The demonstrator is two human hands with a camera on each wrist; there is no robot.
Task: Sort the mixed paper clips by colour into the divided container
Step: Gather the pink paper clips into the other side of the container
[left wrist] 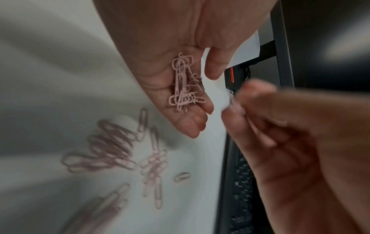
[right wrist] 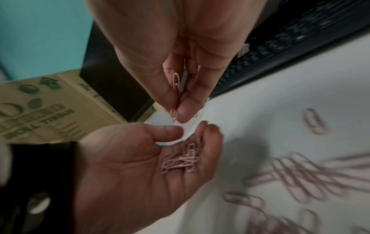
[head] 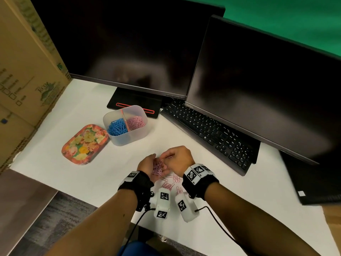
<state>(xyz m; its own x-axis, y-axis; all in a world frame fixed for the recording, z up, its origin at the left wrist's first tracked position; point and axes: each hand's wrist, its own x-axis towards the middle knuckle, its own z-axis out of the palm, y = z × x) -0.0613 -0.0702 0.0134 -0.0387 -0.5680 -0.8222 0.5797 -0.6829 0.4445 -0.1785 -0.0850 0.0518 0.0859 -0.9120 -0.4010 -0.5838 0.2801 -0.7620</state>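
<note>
Divided container (head: 129, 139) — blue clips (head: 117, 127) in left compartment, pink clips (head: 136, 122) in right; floral tray (head: 84, 143) just beside it. White table (head: 55, 163) carries loose pink clips (head: 174, 179), near two monitors (head: 129, 52). Left hand (head: 147, 164), palm up, fingers relaxed, cradles a pink bunch (head: 158, 168) — right hand (head: 180, 158) pinches a single clip (right wrist: 176, 81).

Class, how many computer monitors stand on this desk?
2. The left monitor stands behind the divided container; the right monitor overhangs the keyboard. None seems hidden.
</note>
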